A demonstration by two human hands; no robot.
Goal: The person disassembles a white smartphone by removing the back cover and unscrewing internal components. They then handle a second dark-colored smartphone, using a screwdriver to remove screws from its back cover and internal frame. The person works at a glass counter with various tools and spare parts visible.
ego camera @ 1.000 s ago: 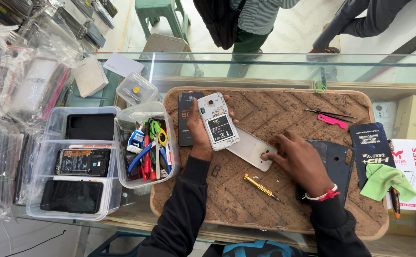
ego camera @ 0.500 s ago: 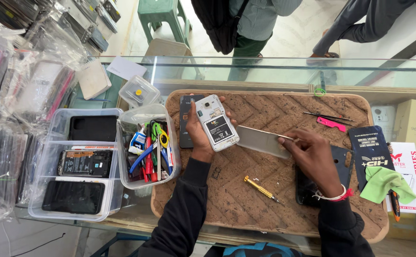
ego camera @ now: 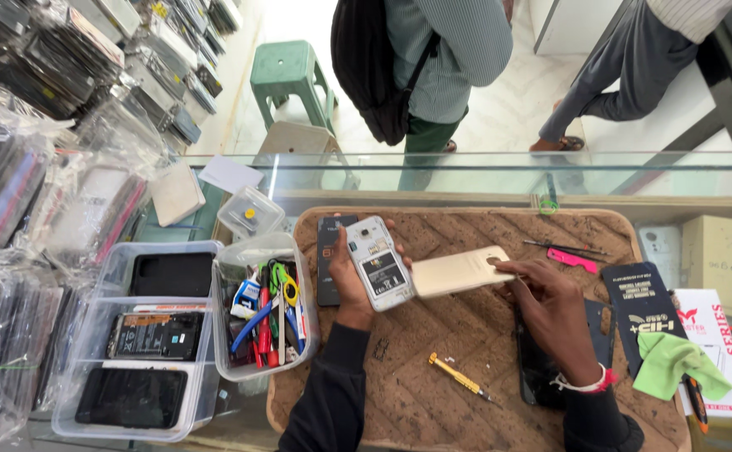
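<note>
1. From where I sit, the change is on the right side: my right hand (ego camera: 550, 305) was pressing the pale gold plastic back cover (ego camera: 459, 270) flat on the bench a second ago, then lifted it clear, and now holds it just beside the phone, its near edge close to the phone's side
2. My left hand (ego camera: 351, 276) has stayed put, clamped around the white phone with its back open (ego camera: 379, 263), holding it tilted above the brown cork work mat (ego camera: 466, 351)
3. I read that as the cover now being free of the phone body, so the inside is open to me
4. My right hand's fingers are closed on the cover's far end; whether the thumb grips beneath I cannot tell, as the cover hides it
5. The phone looks like this: white frame, dark battery with a pale label filling the lower half, camera near the top
6. Nearby lie a small yellow-handled screwdriver (ego camera: 458, 376) on the mat, a dark phone (ego camera: 332, 259) behind my left hand, and a clear plastic tub of tools (ego camera: 267, 311) to the left
</note>
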